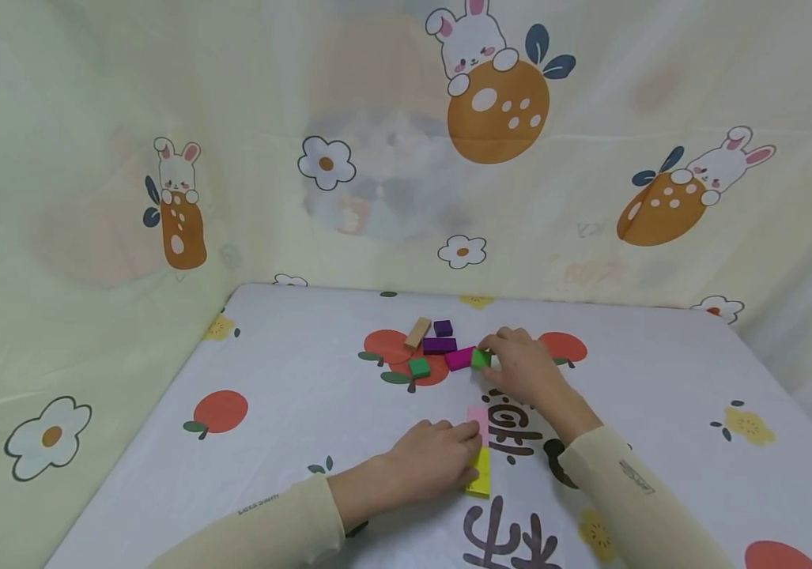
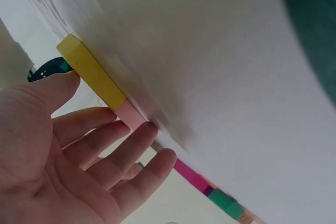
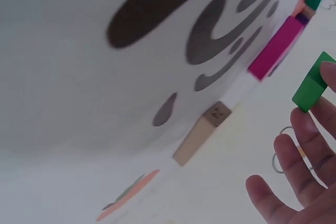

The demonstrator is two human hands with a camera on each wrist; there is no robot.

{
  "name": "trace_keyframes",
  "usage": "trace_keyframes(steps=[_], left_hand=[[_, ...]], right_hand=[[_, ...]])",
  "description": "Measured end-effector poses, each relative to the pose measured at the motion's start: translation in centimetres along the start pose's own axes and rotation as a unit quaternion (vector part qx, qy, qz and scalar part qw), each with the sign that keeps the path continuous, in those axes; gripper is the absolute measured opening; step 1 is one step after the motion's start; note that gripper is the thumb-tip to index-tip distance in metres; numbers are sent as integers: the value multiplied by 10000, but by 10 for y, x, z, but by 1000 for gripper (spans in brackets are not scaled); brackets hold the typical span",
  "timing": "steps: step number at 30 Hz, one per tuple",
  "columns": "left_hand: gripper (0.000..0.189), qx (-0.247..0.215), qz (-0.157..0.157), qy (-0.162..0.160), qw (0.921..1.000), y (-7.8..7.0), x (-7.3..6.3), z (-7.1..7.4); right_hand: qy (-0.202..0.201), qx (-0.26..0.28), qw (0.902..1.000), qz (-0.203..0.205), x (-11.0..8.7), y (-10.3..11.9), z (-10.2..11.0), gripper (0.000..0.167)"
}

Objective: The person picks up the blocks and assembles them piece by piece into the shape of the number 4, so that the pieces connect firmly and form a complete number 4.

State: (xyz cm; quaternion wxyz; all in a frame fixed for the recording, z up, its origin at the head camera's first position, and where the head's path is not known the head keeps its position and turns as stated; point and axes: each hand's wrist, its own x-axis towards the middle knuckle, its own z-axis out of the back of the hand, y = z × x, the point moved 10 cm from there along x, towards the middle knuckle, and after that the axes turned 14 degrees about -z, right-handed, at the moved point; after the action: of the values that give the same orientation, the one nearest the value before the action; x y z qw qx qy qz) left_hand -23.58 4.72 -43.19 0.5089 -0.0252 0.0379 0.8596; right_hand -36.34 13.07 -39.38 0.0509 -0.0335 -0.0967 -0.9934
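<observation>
My left hand (image 1: 434,458) rests beside a yellow block (image 1: 479,478) and a pink block (image 1: 477,417), which lie end to end in a line. In the left wrist view its thumb (image 2: 65,87) touches the yellow block (image 2: 97,74), while extended fingers reach the pink block (image 2: 129,114). Farther up the table, my right hand (image 1: 528,367) pinches a bright green block (image 1: 481,359) between thumb and forefinger. The right wrist view shows that green block (image 3: 311,88) raised above the tabletop, its other fingers spread. Close to it is a magenta block (image 1: 458,359).
Left of the right hand lie a dark green block (image 1: 419,367), a long purple block (image 1: 439,345), a small purple block (image 1: 443,327) and a wooden block (image 1: 417,334). Another view of wood, a plain block (image 3: 202,132), shows near the right hand. A printed curtain (image 1: 377,221) stands behind the table.
</observation>
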Motion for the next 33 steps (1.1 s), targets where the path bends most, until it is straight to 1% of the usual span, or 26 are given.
trace_keyframes(steps=[5,11,17,21,27,33], left_hand=[[50,-20,-10,-23,10000,0,-1,1],[51,-27,-17,-6,10000,-1,-1,1],[51,32,-43,5,10000,-2,-2,3],[51,48,-29,18,10000,-1,-2,5],[52,70,-35,64,9999,-2,-3,5],[52,57,-48,57,10000,-2,-1,5]], right_hand=[[120,41,9999,58,-8,6,0,36],[483,217,9984,195,-18,10,-4,36],[765,227,9963,328,-27,14,-8,36],[898,256,9949,382,-29,16,-11,32],[1064,181,9936,330,-30,13,-18,29],[1097,141,9931,393,-30,12,-21,29]])
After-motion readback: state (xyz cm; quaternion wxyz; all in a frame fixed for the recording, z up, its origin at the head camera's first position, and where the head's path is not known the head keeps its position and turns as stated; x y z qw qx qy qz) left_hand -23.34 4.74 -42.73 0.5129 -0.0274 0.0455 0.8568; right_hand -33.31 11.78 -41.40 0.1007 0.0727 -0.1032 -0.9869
